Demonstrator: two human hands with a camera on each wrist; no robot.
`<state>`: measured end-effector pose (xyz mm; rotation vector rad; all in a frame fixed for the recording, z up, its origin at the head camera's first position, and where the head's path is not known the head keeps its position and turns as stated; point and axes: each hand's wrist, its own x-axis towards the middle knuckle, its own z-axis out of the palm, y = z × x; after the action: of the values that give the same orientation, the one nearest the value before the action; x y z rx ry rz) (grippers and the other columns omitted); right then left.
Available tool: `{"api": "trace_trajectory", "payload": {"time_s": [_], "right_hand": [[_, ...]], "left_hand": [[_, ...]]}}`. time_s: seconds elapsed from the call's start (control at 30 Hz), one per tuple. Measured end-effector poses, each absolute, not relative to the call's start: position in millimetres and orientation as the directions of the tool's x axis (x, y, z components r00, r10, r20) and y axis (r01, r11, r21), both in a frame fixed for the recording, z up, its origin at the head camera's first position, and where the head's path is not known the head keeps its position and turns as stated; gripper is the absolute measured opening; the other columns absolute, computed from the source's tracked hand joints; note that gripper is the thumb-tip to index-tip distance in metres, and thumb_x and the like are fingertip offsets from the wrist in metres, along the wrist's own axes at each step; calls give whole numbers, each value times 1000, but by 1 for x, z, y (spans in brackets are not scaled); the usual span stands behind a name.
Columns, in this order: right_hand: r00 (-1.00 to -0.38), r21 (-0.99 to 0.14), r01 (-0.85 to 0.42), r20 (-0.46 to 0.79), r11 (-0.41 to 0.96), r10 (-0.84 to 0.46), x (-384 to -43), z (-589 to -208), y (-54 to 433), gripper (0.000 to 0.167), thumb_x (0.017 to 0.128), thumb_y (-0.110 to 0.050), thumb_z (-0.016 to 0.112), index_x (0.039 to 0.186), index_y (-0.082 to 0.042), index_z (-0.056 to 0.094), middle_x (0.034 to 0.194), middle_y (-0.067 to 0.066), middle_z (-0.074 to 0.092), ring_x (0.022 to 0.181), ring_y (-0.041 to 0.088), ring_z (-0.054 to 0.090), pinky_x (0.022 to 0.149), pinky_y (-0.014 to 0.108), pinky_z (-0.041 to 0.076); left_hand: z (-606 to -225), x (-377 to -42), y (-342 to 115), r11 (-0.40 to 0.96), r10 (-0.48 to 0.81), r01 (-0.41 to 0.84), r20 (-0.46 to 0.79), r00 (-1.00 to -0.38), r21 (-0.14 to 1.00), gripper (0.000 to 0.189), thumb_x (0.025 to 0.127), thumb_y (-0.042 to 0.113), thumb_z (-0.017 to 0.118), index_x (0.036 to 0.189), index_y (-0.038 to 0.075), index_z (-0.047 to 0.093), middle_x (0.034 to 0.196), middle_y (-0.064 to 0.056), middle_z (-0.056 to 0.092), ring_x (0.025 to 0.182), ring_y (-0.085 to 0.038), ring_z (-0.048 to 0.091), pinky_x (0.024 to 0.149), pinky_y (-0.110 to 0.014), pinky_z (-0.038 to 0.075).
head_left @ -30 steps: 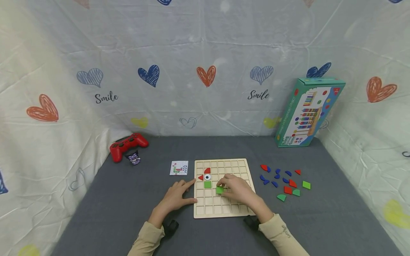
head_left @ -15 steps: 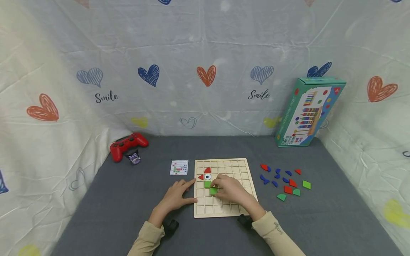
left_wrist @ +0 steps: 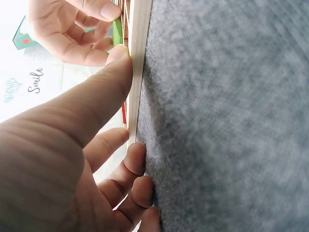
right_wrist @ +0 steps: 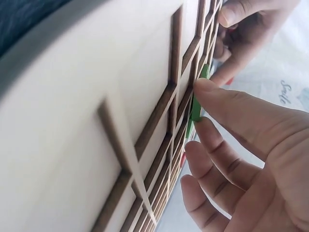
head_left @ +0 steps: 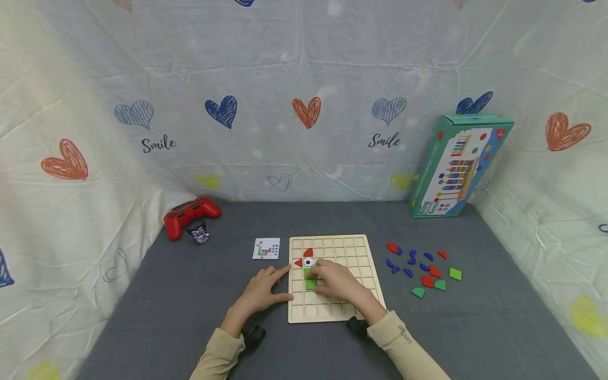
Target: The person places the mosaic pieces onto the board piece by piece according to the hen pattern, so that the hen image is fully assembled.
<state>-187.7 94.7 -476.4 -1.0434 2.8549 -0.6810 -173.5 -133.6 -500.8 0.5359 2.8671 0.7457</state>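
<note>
My right hand (head_left: pixel 336 281) pinches a green square tile (head_left: pixel 311 285) between thumb and fingers, low over the wooden grid board (head_left: pixel 351 311). In the right wrist view the tile (right_wrist: pixel 196 107) stands tilted at the thumb tip, close to the grid ridges. Just above it in the head view lies another green square, partly covered by my fingers. A white eye tile (head_left: pixel 308 262), a red triangle (head_left: pixel 298 263) and a red quarter-round piece (head_left: pixel 308 253) sit in nearby cells. My left hand (head_left: pixel 258 291) rests with spread fingers at the board's left edge, thumb and index touching it.
Several loose blue, red and green pieces (head_left: pixel 428 281) lie right of the board. A small pattern card (head_left: pixel 266 248) lies at its upper left. Farther back are a red game controller (head_left: pixel 191 215), a small purple figure (head_left: pixel 199 234) and a green box (head_left: pixel 458 166).
My right hand has moved left across the board with the green square tile, to just below the other green square. The left hand has stayed at the board's edge.
</note>
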Motion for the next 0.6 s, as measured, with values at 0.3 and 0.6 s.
{"api": "trace_trajectory", "payload": {"time_s": [0.3, 0.6], "right_hand": [[-773, -415, -606, 110, 678, -624, -190, -476, 92, 20, 77, -17, 74, 97, -18, 71, 92, -1, 60, 75, 11, 55, 64, 25, 42], [-778, -425, -596, 96, 681, -621, -190, -478, 93, 18, 79, -19, 73, 97, -19, 72, 88, -2, 59, 69, 8, 51, 61, 23, 40]], "left_hand": [[-498, -173, -133, 806, 381, 320, -21, -925, 498, 75, 76, 46, 71, 139, 17, 45, 81, 1, 42, 68, -13, 31, 62, -30, 25], [-499, -172, -133, 805, 380, 320, -20, -925, 499, 75, 76, 46, 71, 139, 17, 45, 82, 1, 42, 68, -13, 30, 62, -30, 25]]}}
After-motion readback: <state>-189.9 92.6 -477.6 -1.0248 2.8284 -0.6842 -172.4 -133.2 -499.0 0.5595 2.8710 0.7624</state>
